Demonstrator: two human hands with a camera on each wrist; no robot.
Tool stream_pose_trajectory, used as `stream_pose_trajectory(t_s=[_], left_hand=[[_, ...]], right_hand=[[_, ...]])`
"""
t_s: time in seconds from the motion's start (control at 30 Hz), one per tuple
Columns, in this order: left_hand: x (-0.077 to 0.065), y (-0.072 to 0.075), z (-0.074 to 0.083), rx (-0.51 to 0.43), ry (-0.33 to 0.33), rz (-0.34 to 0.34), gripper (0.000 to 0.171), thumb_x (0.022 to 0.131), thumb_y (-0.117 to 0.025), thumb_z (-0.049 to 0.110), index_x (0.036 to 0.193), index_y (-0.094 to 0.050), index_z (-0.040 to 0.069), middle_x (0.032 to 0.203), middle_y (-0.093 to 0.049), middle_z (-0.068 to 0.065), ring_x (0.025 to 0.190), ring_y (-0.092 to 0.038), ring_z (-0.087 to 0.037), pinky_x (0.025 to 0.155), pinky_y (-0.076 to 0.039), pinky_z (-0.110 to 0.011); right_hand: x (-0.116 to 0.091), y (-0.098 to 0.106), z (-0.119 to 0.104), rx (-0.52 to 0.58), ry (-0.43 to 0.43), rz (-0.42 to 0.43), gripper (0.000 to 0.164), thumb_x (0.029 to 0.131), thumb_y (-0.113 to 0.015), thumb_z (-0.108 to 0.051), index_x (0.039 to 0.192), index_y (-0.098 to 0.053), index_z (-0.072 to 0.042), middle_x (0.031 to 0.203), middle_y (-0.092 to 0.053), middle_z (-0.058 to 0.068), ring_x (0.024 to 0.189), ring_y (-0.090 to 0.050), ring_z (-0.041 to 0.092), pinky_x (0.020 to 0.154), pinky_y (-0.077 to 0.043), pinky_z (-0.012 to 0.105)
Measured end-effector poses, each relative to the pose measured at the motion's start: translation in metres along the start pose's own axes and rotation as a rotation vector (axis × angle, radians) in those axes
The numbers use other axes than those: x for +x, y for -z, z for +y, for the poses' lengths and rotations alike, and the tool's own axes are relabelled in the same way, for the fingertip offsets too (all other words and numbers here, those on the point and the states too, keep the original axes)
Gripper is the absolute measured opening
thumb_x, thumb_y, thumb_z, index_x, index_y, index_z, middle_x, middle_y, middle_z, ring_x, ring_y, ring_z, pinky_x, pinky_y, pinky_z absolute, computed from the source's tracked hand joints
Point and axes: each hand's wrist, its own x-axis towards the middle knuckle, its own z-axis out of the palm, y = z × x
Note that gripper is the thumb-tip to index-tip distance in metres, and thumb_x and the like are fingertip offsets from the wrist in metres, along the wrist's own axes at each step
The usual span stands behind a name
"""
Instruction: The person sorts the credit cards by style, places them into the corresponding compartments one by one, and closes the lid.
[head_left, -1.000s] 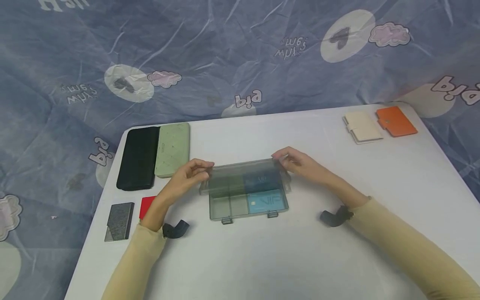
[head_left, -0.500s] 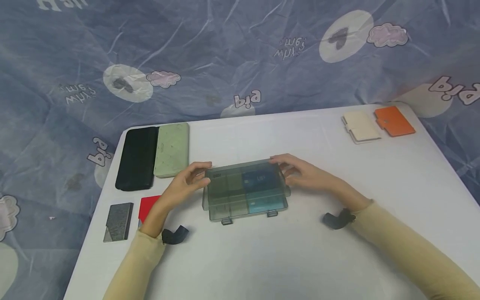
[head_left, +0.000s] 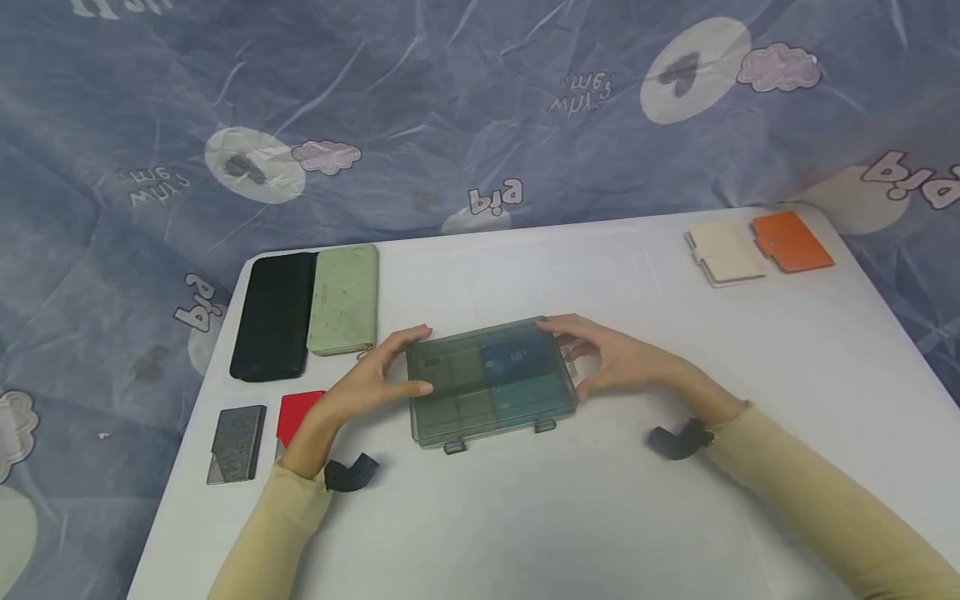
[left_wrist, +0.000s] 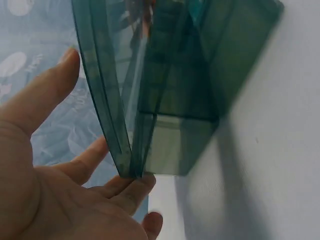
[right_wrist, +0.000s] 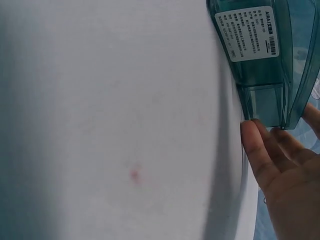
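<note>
A translucent grey-green plastic compartment box (head_left: 491, 392) lies mid-table, its lid lowered nearly flat over the base. A wedge-shaped gap between lid (left_wrist: 100, 90) and base shows in the left wrist view. Through the lid, a dark blue card and a lighter blue one are visible. My left hand (head_left: 367, 379) holds the box's left end, thumb at the lid edge and fingers around the back corner. At the right end, my right hand (head_left: 618, 358) holds with fingertips at the back corner and thumb beside it. The right wrist view shows a white barcode label (right_wrist: 247, 35).
A black wallet (head_left: 275, 317) and a light green zip wallet (head_left: 343, 300) lie back left. Nearer are a grey card case (head_left: 238, 443) and a red item (head_left: 297, 412), partly behind the left wrist. Cream (head_left: 723, 252) and orange (head_left: 793, 242) card holders lie far right.
The lid has swung down toward the front, from raised at a slant to nearly flat over the compartments. My right thumb has moved forward along the box's side.
</note>
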Motion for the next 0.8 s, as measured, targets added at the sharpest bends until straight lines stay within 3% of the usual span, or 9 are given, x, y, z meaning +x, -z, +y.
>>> stream_pose_trajectory(t_s=[0.13, 0.27, 0.4, 0.47, 0.57, 0.63, 0.73, 0.8], left_hand=[[-0.007, 0.001, -0.002, 0.025, 0.014, -0.026, 0.086, 0.075, -0.078, 0.026, 0.145, -0.029, 0.018, 0.150, -0.026, 0.002, 0.139, -0.022, -0.016, 0.111, -0.020, -0.047], [-0.012, 0.000, 0.006, 0.023, -0.001, -0.065, 0.093, 0.073, -0.080, 0.022, 0.147, -0.023, 0.018, 0.150, -0.025, -0.002, 0.136, -0.027, -0.019, 0.109, -0.024, -0.048], [-0.009, 0.000, 0.014, -0.001, 0.012, -0.056, 0.096, 0.072, -0.080, 0.017, 0.148, -0.021, 0.015, 0.150, -0.025, -0.005, 0.133, -0.035, -0.028, 0.108, -0.027, -0.048], [-0.005, 0.000, 0.010, 0.002, 0.017, -0.028, 0.096, 0.071, -0.081, 0.017, 0.147, -0.022, 0.019, 0.150, -0.026, -0.004, 0.130, -0.039, -0.029, 0.106, -0.030, -0.048], [0.003, -0.002, 0.000, 0.057, -0.048, 0.053, 0.092, 0.071, -0.081, 0.022, 0.145, -0.027, 0.026, 0.149, -0.028, 0.000, 0.132, -0.036, -0.023, 0.106, -0.031, -0.046], [0.005, -0.006, -0.006, 0.125, -0.106, 0.122, 0.083, 0.070, -0.081, 0.026, 0.140, -0.037, 0.029, 0.148, -0.030, 0.004, 0.133, -0.033, -0.018, 0.105, -0.032, -0.048], [0.004, -0.012, -0.009, 0.200, -0.220, 0.208, 0.061, 0.072, -0.080, 0.024, 0.127, -0.055, 0.021, 0.148, -0.030, 0.002, 0.136, -0.027, -0.018, 0.103, -0.032, -0.051], [0.002, -0.016, -0.009, 0.218, -0.280, 0.232, 0.043, 0.074, -0.079, 0.020, 0.114, -0.064, 0.017, 0.145, -0.035, -0.002, 0.136, -0.029, -0.020, 0.103, -0.033, -0.050]], right_hand=[[0.001, -0.002, -0.003, -0.089, 0.001, 0.002, 0.107, 0.060, -0.086, -0.032, 0.147, -0.025, -0.023, 0.151, -0.021, 0.000, 0.125, -0.041, 0.023, 0.094, -0.044, 0.040], [0.001, -0.004, -0.005, -0.172, 0.002, 0.011, 0.110, 0.058, -0.085, -0.041, 0.147, -0.024, -0.023, 0.151, -0.020, 0.001, 0.125, -0.041, 0.020, 0.095, -0.043, 0.041], [0.001, -0.005, -0.006, -0.253, -0.019, 0.035, 0.111, 0.056, -0.082, -0.051, 0.147, -0.023, -0.027, 0.150, -0.022, -0.002, 0.126, -0.039, 0.017, 0.097, -0.040, 0.042], [0.000, -0.003, -0.005, -0.277, -0.042, 0.054, 0.109, 0.057, -0.080, -0.054, 0.147, -0.023, -0.030, 0.150, -0.021, -0.002, 0.125, -0.039, 0.017, 0.095, -0.041, 0.043], [-0.002, -0.001, -0.003, -0.321, -0.037, 0.097, 0.100, 0.063, -0.078, -0.052, 0.145, -0.028, -0.030, 0.153, -0.017, 0.000, 0.129, -0.035, 0.020, 0.097, -0.038, 0.047], [-0.004, -0.001, -0.003, -0.341, 0.024, 0.124, 0.089, 0.068, -0.078, -0.046, 0.143, -0.036, -0.025, 0.154, -0.016, 0.002, 0.135, -0.029, 0.024, 0.101, -0.033, 0.051], [-0.005, -0.004, -0.005, -0.397, 0.177, 0.133, 0.070, 0.076, -0.076, -0.035, 0.137, -0.047, -0.017, 0.154, -0.020, 0.009, 0.142, -0.012, 0.033, 0.106, -0.019, 0.059], [-0.006, -0.006, -0.007, -0.407, 0.240, 0.107, 0.062, 0.079, -0.074, -0.031, 0.134, -0.051, -0.016, 0.153, -0.022, 0.011, 0.142, -0.009, 0.036, 0.106, -0.016, 0.062]])
